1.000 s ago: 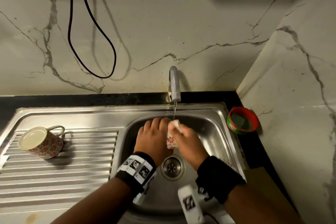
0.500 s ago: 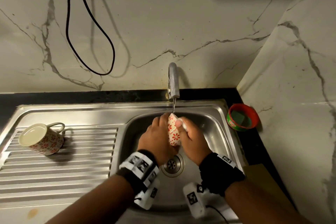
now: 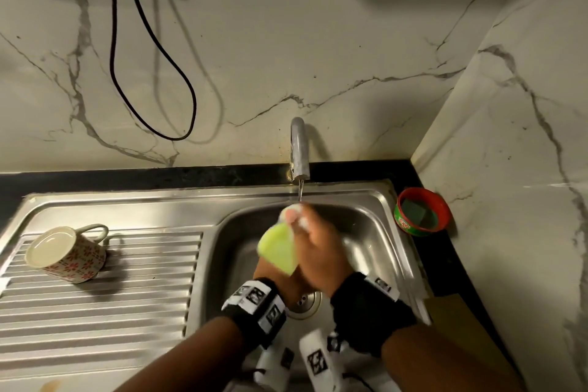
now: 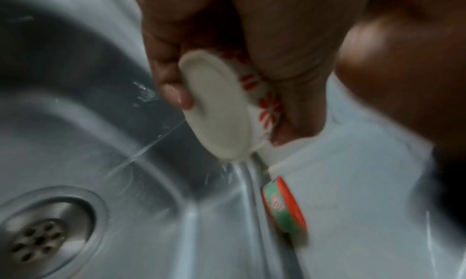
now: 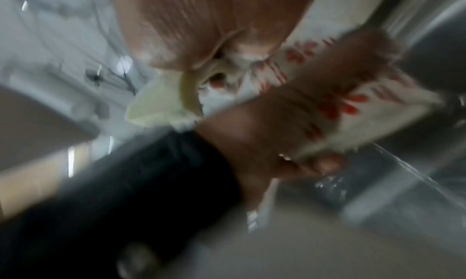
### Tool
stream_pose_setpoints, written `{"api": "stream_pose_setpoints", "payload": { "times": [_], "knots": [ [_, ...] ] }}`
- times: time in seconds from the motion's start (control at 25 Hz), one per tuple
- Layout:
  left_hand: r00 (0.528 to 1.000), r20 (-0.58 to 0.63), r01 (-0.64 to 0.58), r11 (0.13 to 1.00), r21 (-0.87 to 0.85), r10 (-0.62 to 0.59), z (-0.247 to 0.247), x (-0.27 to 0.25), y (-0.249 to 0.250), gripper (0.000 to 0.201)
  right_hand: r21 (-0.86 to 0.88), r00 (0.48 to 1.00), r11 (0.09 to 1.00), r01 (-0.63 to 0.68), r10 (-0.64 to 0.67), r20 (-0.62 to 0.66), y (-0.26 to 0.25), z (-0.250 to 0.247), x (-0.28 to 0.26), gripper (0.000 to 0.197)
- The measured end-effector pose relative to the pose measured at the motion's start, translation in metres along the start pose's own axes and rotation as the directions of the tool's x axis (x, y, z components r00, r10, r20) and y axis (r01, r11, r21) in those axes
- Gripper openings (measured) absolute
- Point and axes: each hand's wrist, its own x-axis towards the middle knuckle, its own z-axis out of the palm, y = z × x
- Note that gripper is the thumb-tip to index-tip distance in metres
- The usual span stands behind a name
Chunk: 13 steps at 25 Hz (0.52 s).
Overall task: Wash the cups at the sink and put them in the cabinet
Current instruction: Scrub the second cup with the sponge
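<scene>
A white cup with red flowers [image 3: 277, 248] is held tilted in the sink basin [image 3: 366, 232], its pale green inside facing me. My left hand [image 3: 273, 277] grips it from below; in the left wrist view its fingers [image 4: 174, 92] curl round the cup's base [image 4: 216, 108]. My right hand [image 3: 318, 251] wraps over the cup's right side, its fingertips at the rim under the thin stream from the faucet [image 3: 299, 149]. Water runs off the cup. A second flowered cup [image 3: 66, 254] lies on its side on the drainboard [image 3: 111, 296]. The right wrist view is blurred.
A red and green tub [image 3: 421, 212] with a scouring pad stands on the black counter right of the sink. The drain [image 4: 42, 239] lies below my hands. A black cable loop [image 3: 152, 73] hangs on the marble wall. A side wall closes the right.
The cup has turned in my hands from showing its flowered side to showing its mouth. Both hands stay on it under the stream. The other cup has not moved.
</scene>
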Motion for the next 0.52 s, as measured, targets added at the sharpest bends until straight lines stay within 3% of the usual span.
{"api": "stream_pose_setpoints", "payload": {
  "times": [0.04,0.08,0.12,0.2,0.24,0.28,0.32,0.36,0.4,0.44,0.52],
  "knots": [
    [0.998,-0.058,-0.011,1.0,0.004,0.011,-0.001,0.005,-0.002,0.046,-0.057,0.99,0.989,0.138,-0.137,0.02,-0.006,0.006,-0.008,0.03],
    [0.994,-0.105,-0.029,0.998,-0.057,0.023,-0.003,0.01,-0.002,0.049,-0.094,0.971,0.967,0.237,-0.239,-0.014,-0.005,0.009,-0.012,0.025],
    [0.994,-0.107,-0.039,0.985,-0.166,0.022,0.0,0.015,-0.007,0.059,-0.056,0.966,0.971,0.233,-0.238,-0.101,-0.006,0.004,-0.012,0.022],
    [0.994,-0.106,-0.009,0.963,-0.271,-0.02,-0.003,0.016,-0.013,0.072,0.148,0.943,0.988,0.033,0.018,-0.333,-0.006,-0.011,0.002,0.02],
    [0.993,-0.099,0.035,0.965,-0.259,-0.062,-0.006,0.015,-0.014,0.074,0.164,0.908,0.985,-0.046,0.11,-0.405,-0.003,-0.021,0.009,0.022],
    [0.991,-0.103,0.053,0.959,-0.279,-0.084,-0.01,0.015,-0.014,0.078,0.093,0.902,0.993,-0.067,0.1,-0.42,0.004,-0.032,0.016,0.027],
    [0.988,-0.124,0.054,0.957,-0.284,-0.092,-0.013,0.013,-0.014,0.081,-0.035,0.93,0.999,-0.027,0.012,-0.368,0.015,-0.043,0.019,0.031],
    [0.985,-0.148,0.042,0.952,-0.303,-0.09,-0.015,0.013,-0.016,0.084,-0.177,0.969,0.983,0.057,-0.097,-0.229,0.027,-0.05,0.02,0.031],
    [0.984,-0.163,0.027,0.954,-0.298,-0.078,-0.017,0.011,-0.017,0.085,-0.288,0.98,0.939,0.187,-0.199,-0.012,0.036,-0.055,0.02,0.028],
    [0.986,-0.158,0.013,0.962,-0.274,-0.059,-0.017,0.011,-0.02,0.086,-0.332,0.939,0.886,0.325,-0.261,0.223,0.043,-0.059,0.022,0.024],
    [0.993,-0.117,-0.05,0.984,-0.171,0.03,-0.021,0.01,-0.02,0.086,-0.294,0.774,0.846,0.446,-0.2,0.6,0.045,-0.066,0.03,0.027]
  ]
}}
